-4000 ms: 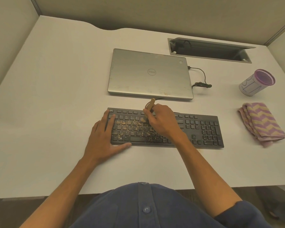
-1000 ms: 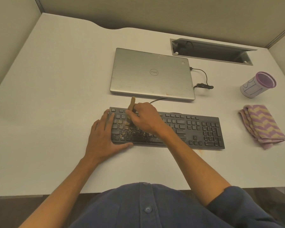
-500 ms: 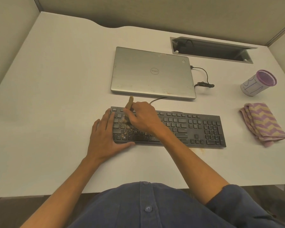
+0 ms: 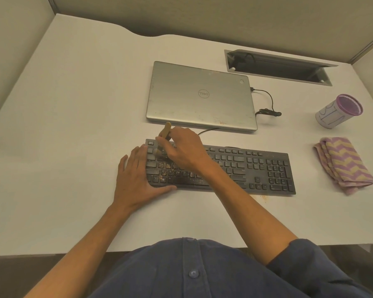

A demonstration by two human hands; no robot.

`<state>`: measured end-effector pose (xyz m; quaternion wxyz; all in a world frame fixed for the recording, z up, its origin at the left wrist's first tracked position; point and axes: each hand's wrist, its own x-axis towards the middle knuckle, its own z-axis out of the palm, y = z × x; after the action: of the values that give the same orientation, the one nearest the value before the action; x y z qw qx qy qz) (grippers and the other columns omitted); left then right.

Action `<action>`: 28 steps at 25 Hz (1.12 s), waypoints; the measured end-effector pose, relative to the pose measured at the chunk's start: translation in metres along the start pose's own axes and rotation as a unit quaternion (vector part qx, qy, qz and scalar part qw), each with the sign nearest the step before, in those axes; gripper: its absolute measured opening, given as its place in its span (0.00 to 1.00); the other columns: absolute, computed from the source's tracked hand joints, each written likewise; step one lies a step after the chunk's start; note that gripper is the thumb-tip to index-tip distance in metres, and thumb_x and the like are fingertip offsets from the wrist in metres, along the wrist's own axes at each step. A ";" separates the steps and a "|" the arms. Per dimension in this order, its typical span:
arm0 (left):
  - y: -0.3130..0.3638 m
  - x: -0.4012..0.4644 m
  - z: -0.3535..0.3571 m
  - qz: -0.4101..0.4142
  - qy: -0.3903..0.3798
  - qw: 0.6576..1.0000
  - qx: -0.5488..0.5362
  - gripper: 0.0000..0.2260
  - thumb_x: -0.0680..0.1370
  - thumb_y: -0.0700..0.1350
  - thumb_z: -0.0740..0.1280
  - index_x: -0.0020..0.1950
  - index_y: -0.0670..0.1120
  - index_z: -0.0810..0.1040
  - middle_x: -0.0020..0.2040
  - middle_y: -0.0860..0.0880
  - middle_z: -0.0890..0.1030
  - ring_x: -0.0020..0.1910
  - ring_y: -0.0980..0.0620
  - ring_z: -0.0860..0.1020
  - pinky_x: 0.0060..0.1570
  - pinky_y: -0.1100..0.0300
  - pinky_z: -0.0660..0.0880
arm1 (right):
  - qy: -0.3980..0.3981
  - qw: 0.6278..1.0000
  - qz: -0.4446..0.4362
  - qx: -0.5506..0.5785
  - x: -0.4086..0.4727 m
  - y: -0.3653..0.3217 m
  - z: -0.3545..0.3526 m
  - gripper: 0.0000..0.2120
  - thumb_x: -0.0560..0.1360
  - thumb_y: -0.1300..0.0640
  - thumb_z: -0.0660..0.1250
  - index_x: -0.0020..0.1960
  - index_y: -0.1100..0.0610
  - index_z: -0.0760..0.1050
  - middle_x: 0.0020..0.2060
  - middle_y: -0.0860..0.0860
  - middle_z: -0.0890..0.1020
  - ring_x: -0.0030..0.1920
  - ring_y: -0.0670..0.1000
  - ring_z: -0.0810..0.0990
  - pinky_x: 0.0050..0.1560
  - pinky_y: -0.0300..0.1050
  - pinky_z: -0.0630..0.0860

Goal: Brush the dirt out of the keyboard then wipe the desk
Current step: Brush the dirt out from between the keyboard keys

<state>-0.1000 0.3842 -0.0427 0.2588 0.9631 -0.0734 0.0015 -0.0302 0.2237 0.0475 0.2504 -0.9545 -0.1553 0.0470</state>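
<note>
left hand (image 4: 136,179): flat, fingers straight, pressing on the left end of the keyboard (image 4: 235,168). right hand (image 4: 184,150): curled round a tan brush (image 4: 164,132), its bristle end on the upper left keys. keyboard: mid-desk (image 4: 63,125), before a closed laptop (image 4: 200,95). crumbs show on the left keys, so brushing seems unfinished. folded cloth (image 4: 343,164): at right, untouched; wiping not yet begun.

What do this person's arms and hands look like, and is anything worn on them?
Both hands, left hand and right hand, are bare: no gloves, rings or watch visible. Forearms are uncovered. A dark blue sleeve sits pushed up on the right arm, matching the buttoned shirt.
</note>
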 end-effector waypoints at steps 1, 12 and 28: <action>0.000 0.000 0.000 -0.006 0.003 1.000 0.007 0.60 0.61 0.83 0.59 0.81 0.43 0.57 0.79 0.46 0.65 0.79 0.46 0.59 0.77 0.43 0.53 | 0.002 1.000 0.002 0.002 0.000 0.000 0.000 0.19 0.80 0.44 0.57 0.42 0.54 0.80 0.35 0.50 0.82 0.37 0.51 0.79 0.42 0.51 0.76; 0.000 0.000 -0.003 -0.007 0.021 1.000 0.018 0.59 0.60 0.83 0.62 0.80 0.46 0.60 0.77 0.48 0.68 0.79 0.47 0.60 0.77 0.41 0.53 | -0.051 0.999 0.003 0.010 0.002 -0.005 0.003 0.18 0.80 0.43 0.58 0.42 0.54 0.79 0.36 0.49 0.83 0.40 0.51 0.80 0.45 0.52 0.77; 0.000 0.002 -0.005 -0.012 0.023 0.999 -0.032 0.60 0.59 0.84 0.60 0.80 0.47 0.60 0.77 0.47 0.68 0.78 0.48 0.60 0.77 0.42 0.52 | -0.059 0.998 -0.019 -0.033 0.007 -0.012 -0.001 0.17 0.80 0.45 0.59 0.41 0.53 0.78 0.33 0.47 0.81 0.36 0.49 0.77 0.38 0.46 0.69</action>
<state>-0.0982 0.3862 -0.0381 0.2911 0.9548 -0.0563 0.0188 -0.0267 0.2357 0.0545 0.2102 -0.9545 -0.1898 0.0937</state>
